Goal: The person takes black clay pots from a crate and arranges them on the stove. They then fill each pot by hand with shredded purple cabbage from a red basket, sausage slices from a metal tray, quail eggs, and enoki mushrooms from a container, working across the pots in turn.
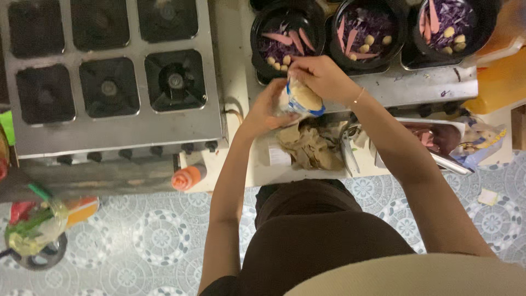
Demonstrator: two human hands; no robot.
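Both hands (298, 90) around crinkly bag (300, 98) (soft plastic)

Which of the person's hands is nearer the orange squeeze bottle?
Left. The left hand is just up-right of the orange squeeze bottle; the right hand is farther right.

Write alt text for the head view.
Both hands, left and right, hold a small bag over a counter, below three black bowls of purple cabbage. A steel stove sits left.
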